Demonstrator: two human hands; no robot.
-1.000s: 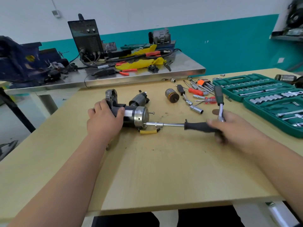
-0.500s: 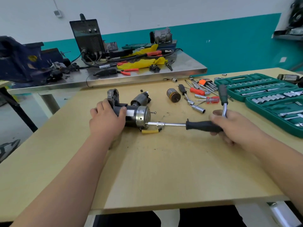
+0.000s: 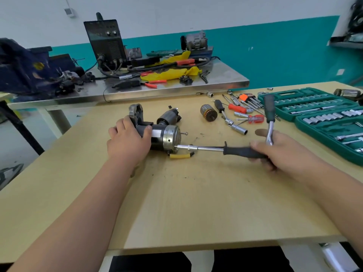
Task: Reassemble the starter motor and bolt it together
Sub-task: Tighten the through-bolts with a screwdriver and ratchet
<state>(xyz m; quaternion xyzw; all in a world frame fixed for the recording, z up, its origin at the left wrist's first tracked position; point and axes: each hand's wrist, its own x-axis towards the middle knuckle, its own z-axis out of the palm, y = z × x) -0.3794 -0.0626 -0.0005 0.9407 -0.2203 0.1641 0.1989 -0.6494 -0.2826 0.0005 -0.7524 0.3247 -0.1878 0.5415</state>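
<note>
From my remote seat, the starter motor (image 3: pixel 165 137) lies on its side on the wooden table (image 3: pixel 176 203), at about eleven o'clock from the table's middle, silver end cap facing three o'clock. My left hand (image 3: pixel 128 143) is curled over its dark body from the nine o'clock side, thumb on the white label, fingers wrapped round the housing. My right hand (image 3: pixel 279 148) is at three o'clock, closed round the black handle of a nut driver (image 3: pixel 243 152) whose chrome shaft runs toward nine o'clock and meets the lower part of the end cap; the same hand also pins a ratchet (image 3: pixel 270 118) that stands up toward twelve. A bolt (image 3: pixel 184 133) sticks out of the cap higher up. A yellow piece (image 3: pixel 180 156) lies just below the cap. At two o'clock the green socket case (image 3: pixel 290 93) lies open: its far half holds rows of small sockets and a long bar, its near half (image 3: pixel 318 132) a row of larger sockets and chrome bars. Loose screwdrivers (image 3: pixel 253 119) lie between case and motor.
</note>
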